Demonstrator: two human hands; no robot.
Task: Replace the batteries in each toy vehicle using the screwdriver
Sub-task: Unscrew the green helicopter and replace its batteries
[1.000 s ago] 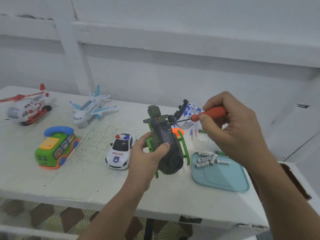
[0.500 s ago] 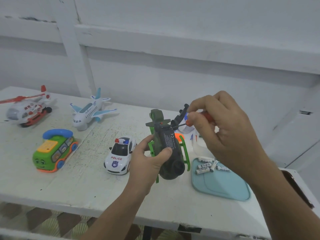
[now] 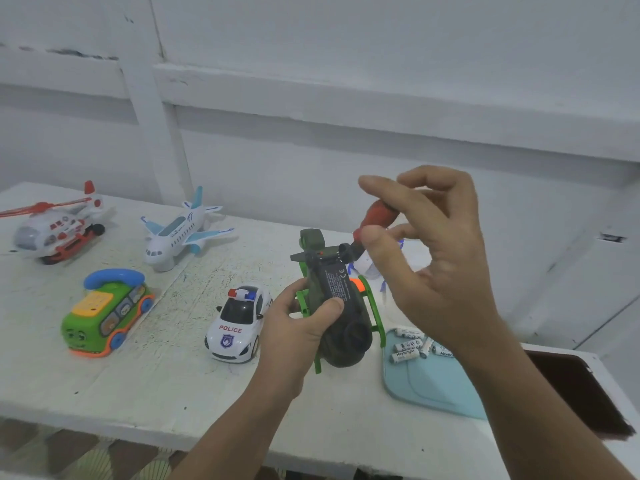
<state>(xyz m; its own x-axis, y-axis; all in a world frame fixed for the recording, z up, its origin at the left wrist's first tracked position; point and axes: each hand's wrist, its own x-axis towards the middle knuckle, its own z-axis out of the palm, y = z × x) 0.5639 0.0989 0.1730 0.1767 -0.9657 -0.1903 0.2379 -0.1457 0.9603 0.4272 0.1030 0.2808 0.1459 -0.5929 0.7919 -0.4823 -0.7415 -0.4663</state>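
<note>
Left hand (image 3: pixel 294 336) grips the inverted helicopter (image 3: pixel 346 327); right hand (image 3: pixel 440 265) pinches the screwdriver (image 3: pixel 377 216) against its underside. Risk — so light a pinch could let the tip slip and gouge the toy.

Likely home room: white panelled wall (image 3: pixel 346 46), scuffed painted table (image 3: pixel 166 393), toy plane (image 3: pixel 180 233).
</note>
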